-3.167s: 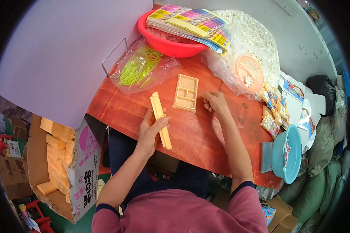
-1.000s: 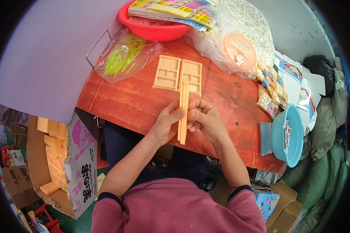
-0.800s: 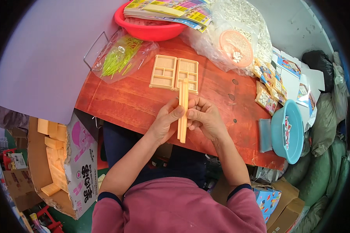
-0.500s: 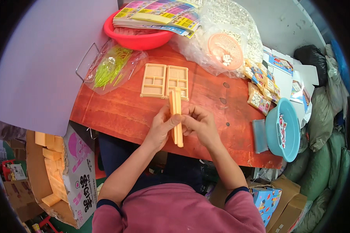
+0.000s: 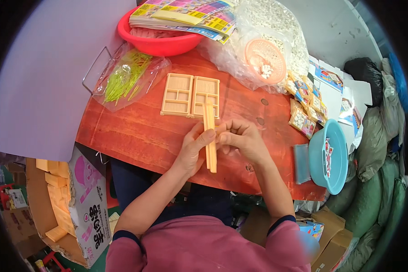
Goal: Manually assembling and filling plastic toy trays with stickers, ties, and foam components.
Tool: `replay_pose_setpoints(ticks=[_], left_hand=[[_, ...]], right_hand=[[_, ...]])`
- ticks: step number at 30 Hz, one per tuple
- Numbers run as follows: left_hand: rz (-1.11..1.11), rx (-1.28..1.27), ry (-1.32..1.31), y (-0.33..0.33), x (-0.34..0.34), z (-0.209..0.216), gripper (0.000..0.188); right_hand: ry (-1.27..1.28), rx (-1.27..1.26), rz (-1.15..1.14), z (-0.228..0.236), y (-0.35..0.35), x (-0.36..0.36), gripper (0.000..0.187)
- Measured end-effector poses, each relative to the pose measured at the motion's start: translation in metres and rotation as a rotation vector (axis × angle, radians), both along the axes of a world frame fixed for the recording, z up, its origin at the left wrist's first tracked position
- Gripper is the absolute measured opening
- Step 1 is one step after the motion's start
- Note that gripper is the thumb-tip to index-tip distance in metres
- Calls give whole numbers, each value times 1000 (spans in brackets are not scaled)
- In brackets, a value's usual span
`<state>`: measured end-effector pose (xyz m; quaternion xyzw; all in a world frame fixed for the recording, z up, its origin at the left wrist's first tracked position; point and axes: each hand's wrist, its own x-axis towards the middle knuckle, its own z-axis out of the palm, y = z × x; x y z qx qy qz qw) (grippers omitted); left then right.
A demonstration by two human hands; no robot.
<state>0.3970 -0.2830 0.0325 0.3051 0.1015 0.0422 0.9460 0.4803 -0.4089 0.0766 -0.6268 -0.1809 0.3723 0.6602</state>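
Observation:
A tan plastic case (image 5: 210, 147) stands on its long edge above the table's near side, seen as a narrow bar. My left hand (image 5: 194, 147) is closed on it, thumb across the near face. Close by the case's right side is my right hand (image 5: 244, 139), its fingers curled and the thumb and fingertips pinched together. Whether something small sits in that pinch is hidden. Just beyond the hands lies an opened tan compartment case (image 5: 177, 95), its two halves side by side and partly covered by the held case.
A red basin (image 5: 167, 45) carries printed sheets (image 5: 181, 20). Beside it is a bag of yellow-green strips (image 5: 128, 79). A peach basket (image 5: 254, 46) rests on a bag of white pieces (image 5: 285, 20). Packed cases (image 5: 302, 122) and a blue basin (image 5: 339, 174) are at the right, a carton (image 5: 95, 204) lower left.
The held case has turned slightly and looks narrower, its halves closer together. My right hand has drawn a little to the right, its thumb off the case's face.

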Motion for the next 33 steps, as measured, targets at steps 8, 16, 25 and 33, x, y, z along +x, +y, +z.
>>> replay_pose_setpoints(ticks=[8,16,25,33], left_hand=[[-138,-77,-171,3,-1,-11,47],[128,401,-86,-7,7,-7,60],[84,211,120,10,0,-13,53],[40,212,52,11,-9,-16,60]], right_hand=[[180,148,0,-11,6,-7,12],[-290,-29,-182,-8,2,-21,6],[165,-60,-321,-36,-44,95,14],[37,-334,-247,-50,-30,123,17]])
